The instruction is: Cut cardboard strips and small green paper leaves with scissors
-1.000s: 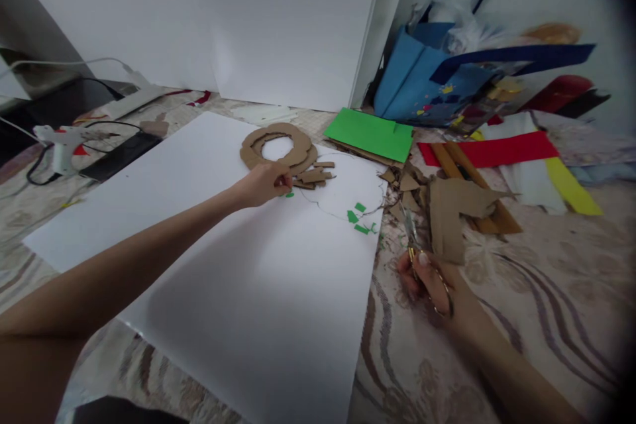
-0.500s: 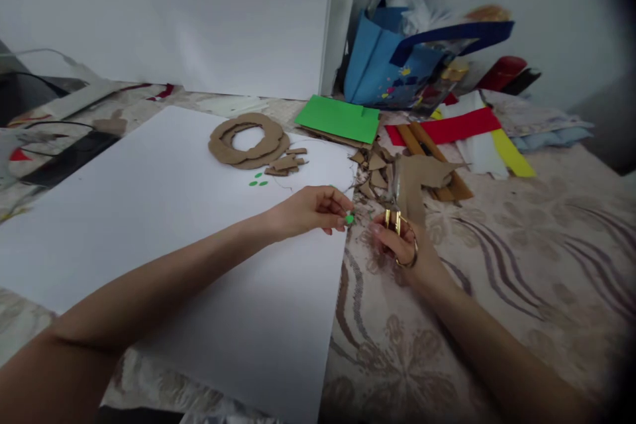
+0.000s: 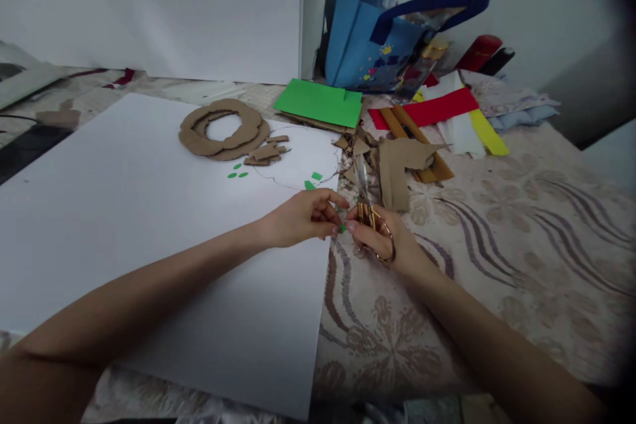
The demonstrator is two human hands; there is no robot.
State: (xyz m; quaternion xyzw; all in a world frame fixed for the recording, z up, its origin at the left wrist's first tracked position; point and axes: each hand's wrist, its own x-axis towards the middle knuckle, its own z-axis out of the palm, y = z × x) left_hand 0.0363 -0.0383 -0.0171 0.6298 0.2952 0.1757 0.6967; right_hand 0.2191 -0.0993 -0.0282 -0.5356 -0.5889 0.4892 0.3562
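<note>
My right hand is closed round the gold-handled scissors, whose blades point away from me, close together. Its fingertips meet a tiny green paper piece. On the other side of that piece, my left hand has its thumb and fingers curled against it, partly hiding it. Just beyond my left hand lie green paper scraps. Several small green ovals rest on the large white sheet, near a scalloped cardboard ring and short cardboard strips.
Behind the hands are green paper sheets, torn cardboard scraps and a bigger cardboard piece. Red and yellow strips lie farther right. A blue bag stands at the back beside a white panel.
My right hand has moved left with the scissors, so its fingertips now meet the green piece at my left hand. The view has shifted a little to the right.
</note>
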